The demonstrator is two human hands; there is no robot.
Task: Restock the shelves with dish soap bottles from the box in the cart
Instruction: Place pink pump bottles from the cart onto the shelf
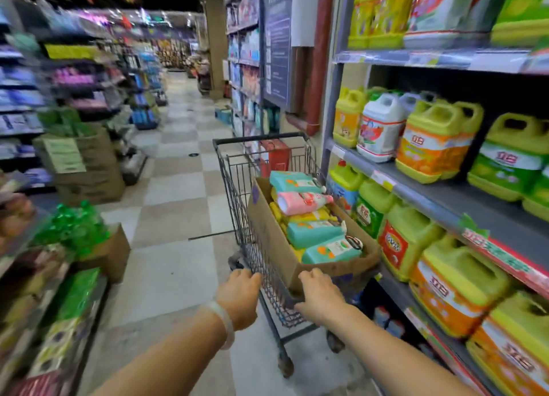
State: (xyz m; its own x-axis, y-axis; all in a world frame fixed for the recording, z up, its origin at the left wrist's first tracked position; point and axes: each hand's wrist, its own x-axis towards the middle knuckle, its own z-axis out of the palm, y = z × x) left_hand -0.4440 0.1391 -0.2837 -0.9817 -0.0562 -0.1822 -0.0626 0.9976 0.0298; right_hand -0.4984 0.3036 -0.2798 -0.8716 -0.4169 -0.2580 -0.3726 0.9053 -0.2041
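Both hands' fingers (246,276) curl out of sight over the cart (237,187).

Both arms extended, left hand (240,294) and right hand (321,295) gripping.

1. Bright, even overhead store light fills the aisle; the ceiling itself is dark.
2. The tiled floor (178,247) shows soft pale glare.
3. The left-hand shelves (44,104) are heavily smeared by motion blur.
4. The cart (267,193) and the right-hand jugs (433,146) are sharper.
5. Wide-angle distortion bends the shelf edges near the borders.
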